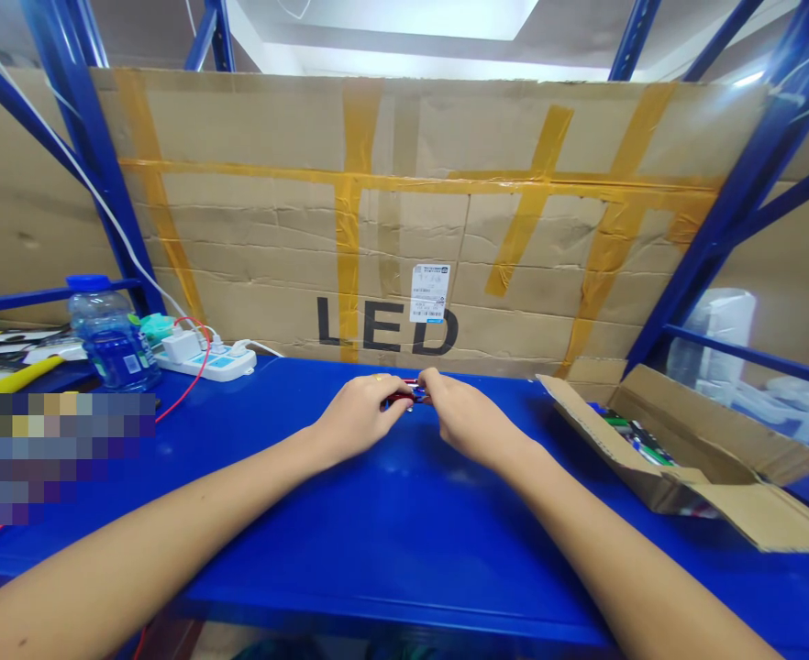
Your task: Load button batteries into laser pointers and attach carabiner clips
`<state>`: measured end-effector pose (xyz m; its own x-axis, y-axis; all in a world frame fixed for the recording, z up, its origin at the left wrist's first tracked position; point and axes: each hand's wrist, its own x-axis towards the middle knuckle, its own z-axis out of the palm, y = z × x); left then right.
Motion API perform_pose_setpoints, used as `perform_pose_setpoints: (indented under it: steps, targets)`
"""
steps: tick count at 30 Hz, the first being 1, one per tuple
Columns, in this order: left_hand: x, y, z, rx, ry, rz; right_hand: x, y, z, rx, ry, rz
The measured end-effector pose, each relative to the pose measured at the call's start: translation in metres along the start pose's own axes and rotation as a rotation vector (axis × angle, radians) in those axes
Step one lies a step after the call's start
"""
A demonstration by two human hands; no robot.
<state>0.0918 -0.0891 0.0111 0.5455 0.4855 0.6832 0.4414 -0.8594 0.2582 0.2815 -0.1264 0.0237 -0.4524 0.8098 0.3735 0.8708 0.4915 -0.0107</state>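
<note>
My left hand and my right hand meet at the far middle of the blue bench. Both are closed around a small red and blue object that shows only between the fingertips. Most of it is hidden by my fingers, so I cannot make out what it is. Both forearms stretch forward over the bench top.
An open cardboard box with pens or small tools stands at the right. A white power strip with a red wire, and a water bottle, sit at the left. A taped cardboard sheet marked LED walls the back.
</note>
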Motion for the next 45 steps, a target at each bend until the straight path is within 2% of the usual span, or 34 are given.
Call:
perform_pose_setpoints:
  steps: [6, 10, 13, 18, 21, 26, 28, 31, 36, 38, 41, 45]
  targets:
    - [0.005, -0.007, -0.008, -0.164, 0.035, -0.172, 0.001, 0.015, -0.001, 0.098, 0.102, 0.025]
    - [0.006, -0.017, -0.012, -0.158, 0.06, -0.198, 0.003, 0.023, -0.001, 0.24, 0.164, 0.109]
    - [0.005, -0.02, -0.013, -0.119, 0.089, -0.119, 0.004, 0.021, 0.001, 0.467, 0.153, 0.132]
    - [0.0, -0.018, -0.008, -0.084, 0.102, 0.191, 0.005, 0.01, -0.002, 0.918, 0.021, 0.107]
    - [-0.001, -0.016, -0.005, -0.073, 0.106, 0.308, 0.005, 0.005, -0.006, 1.001, -0.048, 0.159]
    - [-0.002, -0.01, -0.005, -0.1, 0.092, 0.308, 0.004, 0.0, -0.01, 0.997, -0.098, 0.177]
    - [-0.001, -0.007, -0.006, -0.135, 0.062, 0.265, 0.004, 0.0, -0.011, 1.001, -0.127, 0.184]
    - [0.001, -0.004, -0.007, -0.331, 0.044, 0.091, 0.004, 0.002, -0.009, 1.022, -0.102, 0.203]
    - [0.007, -0.003, -0.004, -1.057, 0.126, -0.304, 0.005, 0.006, -0.007, 1.002, -0.075, 0.275]
    - [0.009, -0.005, -0.003, -1.267, 0.164, -0.432, 0.005, 0.006, -0.007, 1.001, -0.079, 0.286]
    - [0.01, -0.007, -0.003, -1.409, 0.22, -0.542, 0.004, 0.004, -0.008, 0.995, -0.073, 0.283]
    - [0.01, -0.008, -0.005, -1.427, 0.254, -0.609, 0.003, 0.003, -0.009, 0.953, -0.076, 0.264]
